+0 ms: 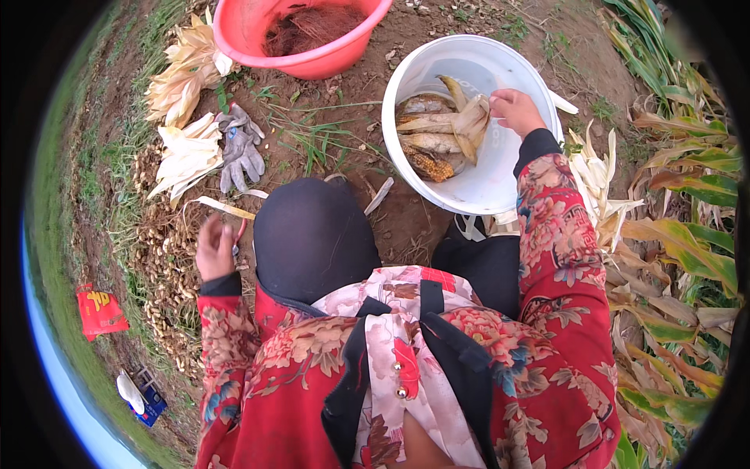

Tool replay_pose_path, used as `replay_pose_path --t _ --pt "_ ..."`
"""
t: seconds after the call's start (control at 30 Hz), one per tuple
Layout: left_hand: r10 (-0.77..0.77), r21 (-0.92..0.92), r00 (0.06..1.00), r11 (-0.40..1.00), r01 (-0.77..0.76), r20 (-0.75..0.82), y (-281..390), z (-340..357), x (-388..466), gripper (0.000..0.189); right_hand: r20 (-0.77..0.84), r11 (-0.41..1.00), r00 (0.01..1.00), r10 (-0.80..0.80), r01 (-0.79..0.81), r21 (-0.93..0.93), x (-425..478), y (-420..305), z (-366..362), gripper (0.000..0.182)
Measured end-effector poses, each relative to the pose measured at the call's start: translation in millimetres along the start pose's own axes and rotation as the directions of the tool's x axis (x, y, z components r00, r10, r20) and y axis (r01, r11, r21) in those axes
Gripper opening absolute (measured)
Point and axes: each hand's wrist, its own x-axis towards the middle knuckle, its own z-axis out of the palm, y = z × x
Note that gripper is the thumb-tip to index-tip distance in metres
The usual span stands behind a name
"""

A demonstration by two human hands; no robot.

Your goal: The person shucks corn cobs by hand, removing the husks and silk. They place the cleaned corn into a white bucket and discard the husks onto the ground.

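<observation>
In the head view my right hand (515,111) reaches over the rim of a white plastic bucket (404,70). Its fingertips pinch the pale husk (476,120) of a corn ear. Below that husk, several corn ears lie inside the bucket, one of them a bare orange cob (433,167). My left hand (214,247) hovers beside my knee, its fingers half curled and blurred. Close to its thumb is a slim red object (241,229), mostly hidden, and I cannot tell whether the hand touches it. A dry husk strip (225,207) lies just beyond.
A pink basin (345,55) holding brown fibres stands beyond my knees. Grey work gloves (239,149) lie by dry corn husks (187,149). Peanut plants (170,281) are heaped at left, with a red packet (101,311) farther out. Corn stalks (691,246) line the right side.
</observation>
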Motion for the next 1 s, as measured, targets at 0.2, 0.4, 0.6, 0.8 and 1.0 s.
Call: replay_pose_path --t 0.2,0.4,0.6,0.8,1.0 --pt "0.574 -0.343 0.750 0.813 -0.471 0.330 243.6 119.6 17.9 0.031 -0.185 0.901 0.978 0.094 -0.163 -0.402 72.6 62.2 53.3 0.065" --pt "0.463 -0.012 0.492 0.737 -0.675 0.737 227.0 166.3 36.8 0.030 -0.311 0.871 0.861 0.402 -0.464 -0.159 104.1 57.4 109.3 0.065" --pt "0.385 -0.007 0.529 0.813 -0.583 0.756 236.9 167.9 39.4 0.028 -0.044 0.906 0.998 0.053 -0.066 -0.417 124.0 72.8 93.9 0.039" --pt "0.415 -0.038 0.484 0.788 -0.615 0.771 235.4 153.8 30.9 0.027 -0.106 0.912 0.918 -0.382 0.393 0.117 -62.8 -98.1 -64.5 0.033" --pt "0.453 -0.044 0.517 0.781 -0.622 0.726 226.4 136.1 15.6 0.027 -0.632 0.960 0.723 -0.279 0.224 -0.167 -183.9 -64.0 -207.8 0.030"
